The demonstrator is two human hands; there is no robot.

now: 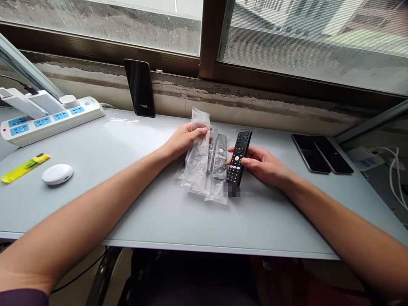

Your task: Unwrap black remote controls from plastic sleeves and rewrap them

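My right hand [263, 163] is closed around the sides of a black remote control [238, 159], its button face turned up toward me. Between the thumb and fingers of my left hand [188, 138] is a clear plastic bag [198, 157], crinkled and seemingly with nothing inside. Under and beside that bag lie more remotes in clear bags, one wrapped remote [220, 157] showing plainly between my hands. How many are stacked there I cannot tell, as the bag and my left hand cover part of them. The lower end of the bare remote is blurred out.
A white power strip [57, 121] with chargers sits at the left, near a yellow packet [25, 168] and a white oval case [58, 174]. A black phone [140, 89] leans against the wall. Two dark phones [321, 154] lie at the right of the grey table [159, 221].
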